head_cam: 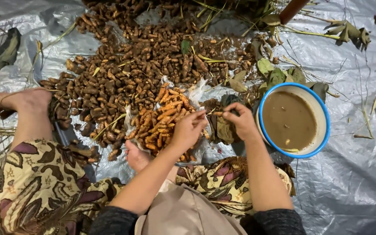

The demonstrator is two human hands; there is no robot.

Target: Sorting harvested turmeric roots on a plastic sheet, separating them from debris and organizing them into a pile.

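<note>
At centre frame, both of the person's hands meet over a small heap of peeled orange turmeric rhizomes (164,122) lying on a crumpled clear plastic sheet (195,91). What the fingertips hold is hard to make out: a small brownish piece (216,114) shows between the two hands, too small to identify with certainty. The left hand (190,128) is arched, fingers drawn together and pinching toward that piece. The right hand (240,119) is likewise curled, thumb and forefinger pressed on the same piece from the other side. Both forearms rise from the lower edge of the frame, sleeves pushed up to the elbows.

Across the upper centre, a large pile of unpeeled brown rhizomes (140,61) spreads over a grey tarpaulin (353,174); its far end is cut off by the top edge. A bare foot (135,156) shows partly below the orange heap, the rest hidden under patterned cloth (40,187). At left, a second person's hand (27,102) rests at the pile's edge, its fingers partly cut off. Right of the hands stands a blue-rimmed basin (325,117) of murky brown water. Withered leaves (279,76) lie just above it.
</note>
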